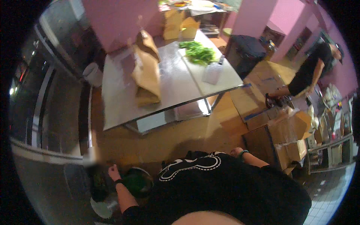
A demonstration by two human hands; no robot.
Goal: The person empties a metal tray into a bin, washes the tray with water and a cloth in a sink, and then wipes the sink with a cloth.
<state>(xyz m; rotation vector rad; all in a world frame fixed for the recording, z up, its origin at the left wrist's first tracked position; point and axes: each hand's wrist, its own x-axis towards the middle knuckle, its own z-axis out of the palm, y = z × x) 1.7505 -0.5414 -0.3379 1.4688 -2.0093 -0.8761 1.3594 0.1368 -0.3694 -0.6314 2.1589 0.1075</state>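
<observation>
My left hand (114,172) hangs low at the left, a dark band on its wrist. Its fingers look curled, with no object visible in them. Beside it, to the right, is a dark green round tub (138,182). My right hand (236,152), wearing a beaded bracelet (244,152), is held out at my right side; its fingers are too small and blurred to read. Ahead stands a metal-topped table (177,76). On it are an upright brown paper bag (147,76), leafy greens (199,53) on a white cutting board (225,76), and a cleaver (213,73).
Cardboard boxes (289,129) stand at the right, before a loaded shelf rack (330,147). A person in black (308,69) stands behind them. A black-covered bin (246,53) is past the table. Glass doors (53,107) and a white bucket (92,74) are at the left.
</observation>
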